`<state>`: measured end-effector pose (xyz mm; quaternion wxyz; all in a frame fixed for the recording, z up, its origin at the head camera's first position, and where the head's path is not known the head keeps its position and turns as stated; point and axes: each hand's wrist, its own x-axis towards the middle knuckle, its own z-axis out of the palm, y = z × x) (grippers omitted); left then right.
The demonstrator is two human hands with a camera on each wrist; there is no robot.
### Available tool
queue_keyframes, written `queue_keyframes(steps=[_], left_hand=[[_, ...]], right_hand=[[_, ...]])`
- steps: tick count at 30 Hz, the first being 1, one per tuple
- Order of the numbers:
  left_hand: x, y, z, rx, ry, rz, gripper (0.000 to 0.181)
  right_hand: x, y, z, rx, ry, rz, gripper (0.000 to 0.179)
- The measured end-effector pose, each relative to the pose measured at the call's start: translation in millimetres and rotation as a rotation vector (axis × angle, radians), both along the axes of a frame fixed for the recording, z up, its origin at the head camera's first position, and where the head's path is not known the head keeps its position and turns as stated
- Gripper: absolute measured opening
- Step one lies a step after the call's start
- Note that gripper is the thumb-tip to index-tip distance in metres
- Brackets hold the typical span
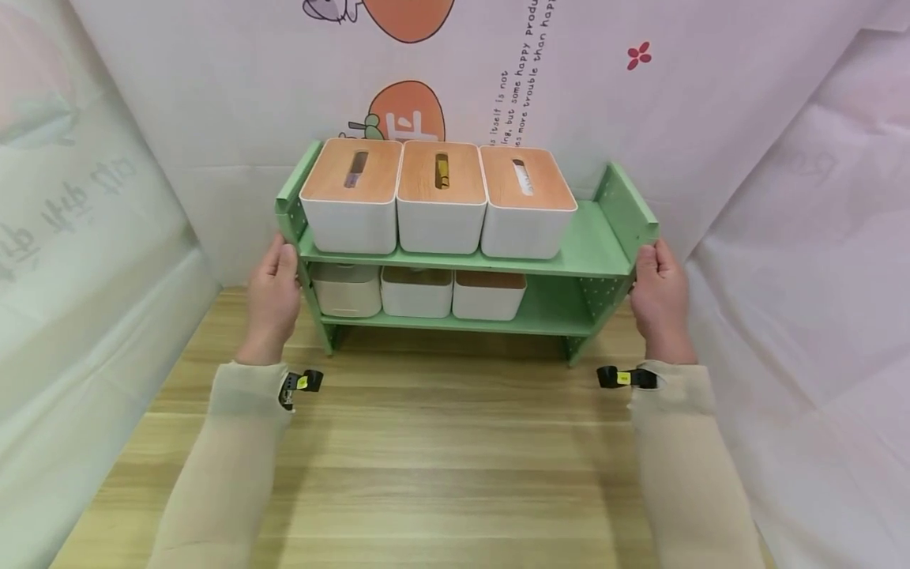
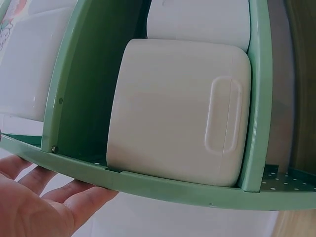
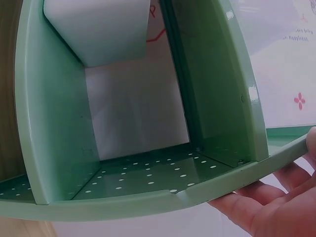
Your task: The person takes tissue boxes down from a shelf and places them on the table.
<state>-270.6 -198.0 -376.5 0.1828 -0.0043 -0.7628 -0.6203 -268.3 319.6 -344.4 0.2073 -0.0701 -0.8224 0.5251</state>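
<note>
A green two-tier shelf rack [image 1: 597,241] stands upright on the wooden table, with perforated side panels. My left hand [image 1: 275,288] grips its left side panel, thumb at the front edge and fingers along the outer face. On the right, my other hand [image 1: 661,292] holds the opposite panel [image 3: 123,205] the same way. Three white boxes with wood-look slotted lids stand in a row on the top tier: left [image 1: 348,225], middle [image 1: 441,225] and right [image 1: 526,231]. Below them sit a cream box [image 2: 173,113] and two white bins [image 1: 417,299]. Whether the rack's feet touch the table cannot be told.
The wood-grain table [image 1: 455,458] extends in front of the rack. A pale printed cloth [image 1: 569,87] hangs close behind it. More white cloth walls [image 1: 85,261] stand at left and right. Something shows inside each lid slot, including a yellow item [image 1: 443,170] in the middle one.
</note>
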Motion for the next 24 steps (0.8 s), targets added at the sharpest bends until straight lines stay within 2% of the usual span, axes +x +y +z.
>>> queue_keyframes(steps=[8, 13, 18, 24], left_hand=[[-1.3, 14.5, 0.0, 0.04, 0.03, -0.04, 0.052], [-3.2, 20.2, -4.8, 0.052, 0.087, -0.097, 0.052], [-4.1, 20.0, -9.0, 0.069, 0.111, -0.109, 0.052], [-4.6, 21.1, -6.5, 0.069, 0.132, -0.11, 0.052]], right_hand=[[1.5, 14.7, 2.7, 0.027, -0.015, -0.035, 0.051], [2.2, 21.8, 2.0, 0.023, -0.055, -0.035, 0.052], [1.7, 24.2, -0.6, 0.008, -0.074, -0.028, 0.051], [1.1, 22.9, 2.5, 0.029, -0.066, -0.042, 0.051]])
